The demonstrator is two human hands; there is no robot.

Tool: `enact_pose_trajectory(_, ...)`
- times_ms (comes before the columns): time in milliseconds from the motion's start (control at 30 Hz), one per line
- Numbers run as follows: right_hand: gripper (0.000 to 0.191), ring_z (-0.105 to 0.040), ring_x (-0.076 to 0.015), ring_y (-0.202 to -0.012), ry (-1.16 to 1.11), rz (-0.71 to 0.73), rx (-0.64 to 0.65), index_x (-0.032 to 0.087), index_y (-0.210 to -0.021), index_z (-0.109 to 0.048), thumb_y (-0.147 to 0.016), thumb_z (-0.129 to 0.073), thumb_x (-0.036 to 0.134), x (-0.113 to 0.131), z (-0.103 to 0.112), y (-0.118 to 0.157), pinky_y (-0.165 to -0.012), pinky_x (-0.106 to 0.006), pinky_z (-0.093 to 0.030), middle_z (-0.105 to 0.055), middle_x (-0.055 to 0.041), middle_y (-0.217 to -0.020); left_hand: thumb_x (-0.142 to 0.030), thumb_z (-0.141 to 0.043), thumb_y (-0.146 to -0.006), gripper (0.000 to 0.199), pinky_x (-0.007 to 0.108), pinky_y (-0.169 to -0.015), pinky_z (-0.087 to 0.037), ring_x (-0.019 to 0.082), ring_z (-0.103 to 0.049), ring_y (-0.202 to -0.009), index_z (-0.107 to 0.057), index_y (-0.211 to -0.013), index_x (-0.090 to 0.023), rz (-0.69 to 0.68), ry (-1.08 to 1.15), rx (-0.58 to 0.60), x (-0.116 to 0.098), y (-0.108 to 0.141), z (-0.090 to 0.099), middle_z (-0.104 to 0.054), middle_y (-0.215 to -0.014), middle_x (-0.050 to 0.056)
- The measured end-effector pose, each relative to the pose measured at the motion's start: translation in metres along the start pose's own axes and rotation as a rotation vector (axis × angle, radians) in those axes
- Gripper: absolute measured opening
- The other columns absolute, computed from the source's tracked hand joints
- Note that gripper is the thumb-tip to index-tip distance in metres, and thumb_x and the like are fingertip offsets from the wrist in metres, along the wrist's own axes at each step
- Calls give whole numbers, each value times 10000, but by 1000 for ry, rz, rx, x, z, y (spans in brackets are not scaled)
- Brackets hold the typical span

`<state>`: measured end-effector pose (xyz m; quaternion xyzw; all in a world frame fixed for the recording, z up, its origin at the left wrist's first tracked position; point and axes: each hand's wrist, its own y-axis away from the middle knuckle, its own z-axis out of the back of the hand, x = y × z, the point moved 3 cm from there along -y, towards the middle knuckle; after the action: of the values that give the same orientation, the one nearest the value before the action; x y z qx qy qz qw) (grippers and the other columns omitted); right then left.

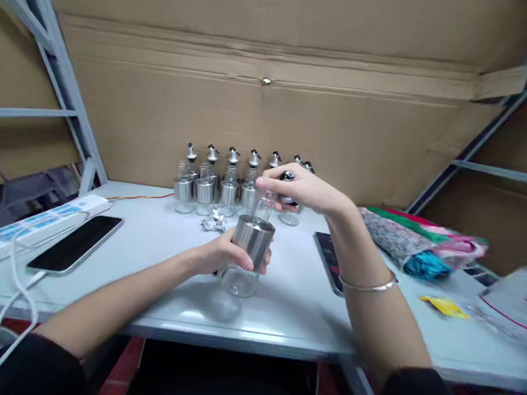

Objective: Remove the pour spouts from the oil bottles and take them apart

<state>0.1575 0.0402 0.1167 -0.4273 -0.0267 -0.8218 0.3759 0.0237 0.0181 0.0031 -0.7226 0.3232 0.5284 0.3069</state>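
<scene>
My left hand (pixel 220 256) grips a clear glass bottle with a steel sleeve (pixel 250 244), held tilted just above the white table (pixel 158 256). Over the bottle's neck, my right hand (pixel 305 190) pinches a small spout cap (pixel 287 176) with a dark top between its fingertips. Behind the hands stands a row of several finished bottles (pixel 228 185) with steel sleeves and spout caps. A few loose metal spouts (pixel 215 221) lie in front of that row.
A black phone (pixel 76 242) on a white cable and a white power strip (pixel 33 223) lie at the left. A dark flat device (pixel 329 257) sits under my right forearm. Folded patterned cloths (pixel 417 243), a yellow packet (pixel 446 306) and a plastic bag (pixel 518 296) are on the right. Cardboard lines the back.
</scene>
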Motion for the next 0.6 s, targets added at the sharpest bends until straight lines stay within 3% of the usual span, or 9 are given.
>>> enact_pose_trajectory(100, 359, -403, -42, -344, -77, 7, 202, 137, -790, -605, -794, -610, 496, 1, 0, 3, -319, -175, -287, -547, 42, -504, -114, -763, -451, 431, 285, -665, -465, 165, -604, -671, -626, -859, -136, -7, -67, 14, -1, 1, -4, -658, -743, 33)
enact_pose_trajectory(167, 348, -402, -48, -356, -87, 22, 236, 143, -874, -612, -772, -641, 475, 3, -1, 3, -324, -178, -289, -538, 54, -507, -144, -768, -471, 407, 289, -669, -464, 164, -602, -672, -623, -851, -133, -48, -81, 0, -5, 2, -5, -652, -742, 33)
enact_pose_trajectory(267, 269, -404, -48, -397, -39, 66, 140, 159, -834, -608, -743, -693, 397, 8, -4, 1, -361, -177, -320, -495, 69, -513, -223, -782, -500, 408, 292, -657, -461, 166, -594, -667, -607, -856, -126, -132, -152, -66, -14, 1, -1, -643, -736, 34)
enact_pose_trajectory(367, 234, -405, -44, -428, 15, 101, -22, 164, -779, -601, -756, -682, 382, 11, -3, -1, -388, -186, -337, -504, 52, -582, -305, -789, -553, 481, 306, -710, -462, 191, -603, -770, -576, -951, -137, -218, -366, -219, -24, -1, 12, -644, -841, 50)
enact_pose_trajectory(467, 256, -407, -53, -419, 118, 57, -208, 165, -753, -596, -761, -671, 410, 7, 7, 0, -399, -204, -335, -498, 45, -550, -408, -647, -718, 428, 328, -899, -434, 218, -550, -1051, -529, -1055, -173, -458, -443, -493, -37, -2, 37, -591, -1081, 70)
enact_pose_trajectory(533, 282, -421, -66, -411, 206, -23, -329, 164, -711, -584, -766, -657, 430, 1, 17, 1, -413, -218, -341, -482, 42, -501, -367, -523, -810, 288, 318, -1018, -364, 200, -475, -1170, -510, -1029, -181, -639, -425, -912, -48, 6, 63, -531, -1161, 71)
enact_pose_trajectory(600, 292, -444, -79, -412, 280, -128, -408, 162, -685, -577, -754, -663, 432, -7, 26, 2, -431, -235, -356, -488, 32, -487, -258, -480, -827, 258, 296, -1090, -290, 177, -403, -1253, -458, -1074, -188, -666, -366, -1264, -55, 16, 89, -454, -1258, 77)
